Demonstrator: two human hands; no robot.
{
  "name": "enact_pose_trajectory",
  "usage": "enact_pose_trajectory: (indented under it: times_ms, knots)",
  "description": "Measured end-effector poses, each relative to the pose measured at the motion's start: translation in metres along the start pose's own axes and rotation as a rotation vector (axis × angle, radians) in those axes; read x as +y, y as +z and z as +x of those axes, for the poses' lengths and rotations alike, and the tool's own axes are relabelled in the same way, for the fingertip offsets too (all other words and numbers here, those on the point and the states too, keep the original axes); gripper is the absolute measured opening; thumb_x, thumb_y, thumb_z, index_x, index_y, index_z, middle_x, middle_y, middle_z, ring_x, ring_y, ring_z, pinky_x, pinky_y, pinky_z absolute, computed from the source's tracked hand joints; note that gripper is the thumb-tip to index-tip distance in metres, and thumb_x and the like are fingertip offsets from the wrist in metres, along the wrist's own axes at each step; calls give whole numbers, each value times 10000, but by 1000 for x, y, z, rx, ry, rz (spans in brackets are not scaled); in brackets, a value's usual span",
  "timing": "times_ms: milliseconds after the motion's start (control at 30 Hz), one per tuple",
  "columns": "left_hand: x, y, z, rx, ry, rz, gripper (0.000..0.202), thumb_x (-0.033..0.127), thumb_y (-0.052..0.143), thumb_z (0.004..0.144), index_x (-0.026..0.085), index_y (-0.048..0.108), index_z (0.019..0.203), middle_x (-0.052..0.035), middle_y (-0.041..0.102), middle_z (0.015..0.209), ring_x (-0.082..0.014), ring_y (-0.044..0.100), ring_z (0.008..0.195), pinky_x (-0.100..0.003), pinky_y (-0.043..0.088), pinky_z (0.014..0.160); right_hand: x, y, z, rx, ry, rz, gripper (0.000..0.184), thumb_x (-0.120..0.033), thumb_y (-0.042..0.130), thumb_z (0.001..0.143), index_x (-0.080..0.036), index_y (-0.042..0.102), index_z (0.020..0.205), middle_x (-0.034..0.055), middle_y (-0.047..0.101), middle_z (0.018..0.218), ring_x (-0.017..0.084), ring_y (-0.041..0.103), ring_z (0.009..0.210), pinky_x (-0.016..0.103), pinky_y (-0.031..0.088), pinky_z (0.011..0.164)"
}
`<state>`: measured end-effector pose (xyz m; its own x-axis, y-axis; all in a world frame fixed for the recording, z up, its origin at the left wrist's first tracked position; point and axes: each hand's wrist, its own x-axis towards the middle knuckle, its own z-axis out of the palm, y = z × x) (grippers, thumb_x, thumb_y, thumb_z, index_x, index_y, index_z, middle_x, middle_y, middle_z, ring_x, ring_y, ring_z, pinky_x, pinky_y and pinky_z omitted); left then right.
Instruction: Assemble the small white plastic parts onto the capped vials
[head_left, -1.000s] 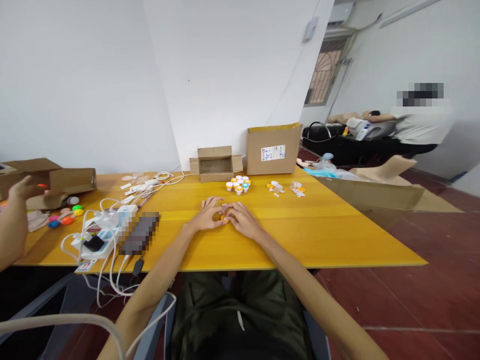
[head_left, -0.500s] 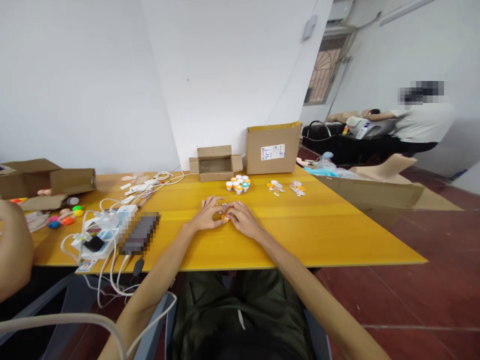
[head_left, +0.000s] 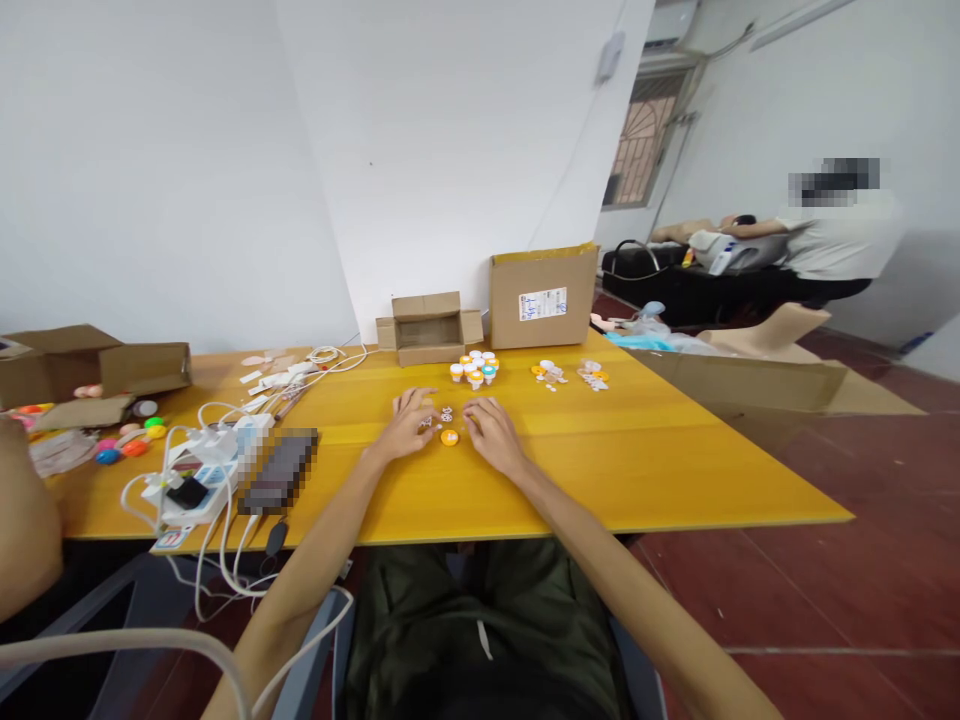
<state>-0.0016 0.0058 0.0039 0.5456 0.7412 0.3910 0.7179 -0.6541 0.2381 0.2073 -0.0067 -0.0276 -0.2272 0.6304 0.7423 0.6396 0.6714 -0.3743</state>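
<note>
An orange disc with a white centre (head_left: pixel 449 437) lies flat on the yellow table between my two hands. Just behind it are small white parts (head_left: pixel 447 413), too small to make out in detail. My left hand (head_left: pixel 405 430) rests to the left of the disc, fingers apart, with a few more tiny white pieces close by its fingertips. On the other side, my right hand (head_left: pixel 491 435) lies over the table with its fingers loosely bent and nothing visible in them. Further back stands a cluster of small round white, orange and teal-topped pieces (head_left: pixel 475 372).
Two piles of small white and orange parts (head_left: pixel 550 374) (head_left: pixel 595 376) lie at back right. Behind stand an open small carton (head_left: pixel 429 345) and a larger box (head_left: pixel 541 310). Power strips (head_left: pixel 217 470), cables and a phone (head_left: pixel 281 470) occupy the left. Another person's arm (head_left: pixel 26 520) shows at far left.
My hands have moved apart, away from the orange disc, which they were touching before. The disc and the small white parts are now uncovered on the table.
</note>
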Motion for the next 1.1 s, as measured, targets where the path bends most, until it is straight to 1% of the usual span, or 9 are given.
enact_pose_trajectory:
  times_ms: [167,300,400,500,633,733,833,967,1100]
  knots:
    - [-1,2,0,-12,20,32,194,244,554,888,269,739,938,-47,487,1435,-300,348,1320,-526,279,1085,1,0,0,-43,25,-17,238,-50,490,833,-242,631,832,70,654,942,248,573,904,410,480,835]
    - [0,1,1,-38,-22,-2,152,228,580,870,256,729,878,-37,465,1458,-303,343,1325,-530,285,1080,1,1,1,-58,34,-5,228,-50,495,834,-237,623,816,67,651,923,238,575,880,401,483,825]
    - [0,0,2,-51,-63,-36,114,213,608,848,247,717,850,-36,457,1464,-304,342,1322,-535,289,1077,-1,0,0,-74,6,28,218,-63,498,846,-237,626,823,65,651,942,230,578,896,394,484,828]
    - [0,0,3,-60,-86,-66,93,199,631,831,245,711,824,-28,467,1448,-299,344,1317,-535,284,1080,-2,0,-1,-107,-30,47,211,-73,510,847,-241,637,858,59,650,975,223,581,925,390,484,840]
    - [-1,-2,4,-64,-103,-111,66,233,646,836,250,706,815,-17,497,1412,-288,355,1301,-528,278,1086,-3,-1,-2,-169,-42,27,265,-65,549,798,-251,657,952,57,644,1046,230,574,989,405,474,889]
    - [-1,-4,4,-58,-113,-140,77,281,635,858,257,702,829,-9,503,1409,-280,352,1303,-524,273,1088,-5,-2,-4,-226,-28,-2,306,-113,597,788,-250,654,1055,68,632,1122,243,557,1058,419,460,929]
    - [1,-6,4,-65,-113,-154,120,328,611,883,262,703,843,-5,504,1416,-278,337,1320,-522,265,1092,-8,-4,-4,-278,-19,-24,306,-187,624,816,-251,641,1115,80,615,1178,250,542,1102,421,453,939]
    - [4,-7,4,-90,-91,-160,161,351,580,904,263,703,851,-6,506,1423,-276,333,1329,-522,267,1093,-12,-7,-3,-310,-26,-30,241,-257,629,855,-252,650,1095,90,610,1188,253,542,1109,420,459,935]
    - [6,-7,4,-114,-68,-153,156,328,583,899,263,705,826,-3,510,1419,-278,344,1325,-519,274,1093,-12,-6,-3,-314,-41,-17,208,-279,631,870,-266,664,1074,87,611,1187,255,544,1106,426,465,931]
